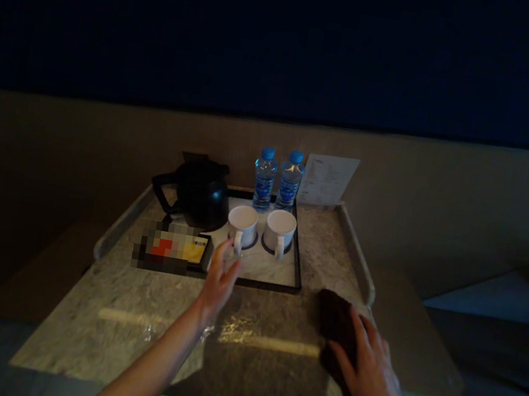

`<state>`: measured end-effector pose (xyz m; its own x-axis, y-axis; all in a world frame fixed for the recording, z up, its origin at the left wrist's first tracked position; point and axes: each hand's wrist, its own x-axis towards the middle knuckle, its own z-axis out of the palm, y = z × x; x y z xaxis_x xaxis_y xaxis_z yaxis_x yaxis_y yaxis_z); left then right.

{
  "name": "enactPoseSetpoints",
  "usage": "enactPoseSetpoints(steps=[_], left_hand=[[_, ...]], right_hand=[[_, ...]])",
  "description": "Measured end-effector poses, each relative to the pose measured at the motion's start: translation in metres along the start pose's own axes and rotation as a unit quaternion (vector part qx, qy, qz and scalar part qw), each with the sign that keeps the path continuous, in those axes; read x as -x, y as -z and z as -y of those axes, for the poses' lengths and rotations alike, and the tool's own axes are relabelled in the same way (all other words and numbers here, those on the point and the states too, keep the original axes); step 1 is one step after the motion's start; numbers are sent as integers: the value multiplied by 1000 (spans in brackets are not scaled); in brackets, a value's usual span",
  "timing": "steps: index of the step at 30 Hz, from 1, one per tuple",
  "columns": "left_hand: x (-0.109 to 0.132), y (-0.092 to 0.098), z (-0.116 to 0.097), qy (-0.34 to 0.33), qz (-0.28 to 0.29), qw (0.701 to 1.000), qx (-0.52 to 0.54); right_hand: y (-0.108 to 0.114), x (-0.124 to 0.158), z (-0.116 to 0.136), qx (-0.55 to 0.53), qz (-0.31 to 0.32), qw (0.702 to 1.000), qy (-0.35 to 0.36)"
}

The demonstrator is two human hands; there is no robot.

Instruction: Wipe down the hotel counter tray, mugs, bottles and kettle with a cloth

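Note:
My left hand (218, 281) reaches over the tray's front edge, thumb and fingers apart, with the fingertips by the handle of the left white mug (242, 218). Whether they touch the handle I cannot tell. A second white mug (281, 223) stands just right of it, its handle also facing me. Both mugs sit on dark-rimmed coasters in a black-edged tray (274, 287). Off to the right, my right hand (374, 372) is bent over a dark cloth (338, 318) on the stone tabletop, the fingers pressing on it.
A black kettle (204, 195) stands at the tray's left. Two water bottles (264, 181) with blue caps stand behind the mugs. In front of the kettle lies a box of packets (197, 251), partly blurred. A printed card (327, 180) leans on the wall. Raised rims (358, 258) edge the stone tabletop (146, 300).

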<state>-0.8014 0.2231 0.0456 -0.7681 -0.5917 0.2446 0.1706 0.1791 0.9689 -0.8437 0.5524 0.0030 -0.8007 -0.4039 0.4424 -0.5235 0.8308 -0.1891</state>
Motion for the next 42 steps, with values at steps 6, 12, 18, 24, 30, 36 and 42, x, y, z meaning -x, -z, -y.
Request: enactPoseSetpoints(steps=[6,12,18,24,30,36,42], left_hand=[[5,-39,3,-159,261,943,-130],[-45,-72,27,-109,303,942,-98],[-53,-67,34,-88,328,937,-81],[-53,-60,30,-87,333,935,-81],[-35,-35,10,-111,333,934,-66],[-18,91,-42,-211,408,888,-17],[-51,244,-19,-135,166,970,-118]], right_hand=[[-14,-11,13,13,-20,997,-76],[-23,-12,27,27,-65,990,-122],[-23,-8,46,33,-67,977,-199],[-21,-9,57,32,-75,968,-239],[-23,-7,70,61,-49,950,-302],[-28,-4,64,78,-34,960,-265],[-17,1,76,19,-47,953,-298]])
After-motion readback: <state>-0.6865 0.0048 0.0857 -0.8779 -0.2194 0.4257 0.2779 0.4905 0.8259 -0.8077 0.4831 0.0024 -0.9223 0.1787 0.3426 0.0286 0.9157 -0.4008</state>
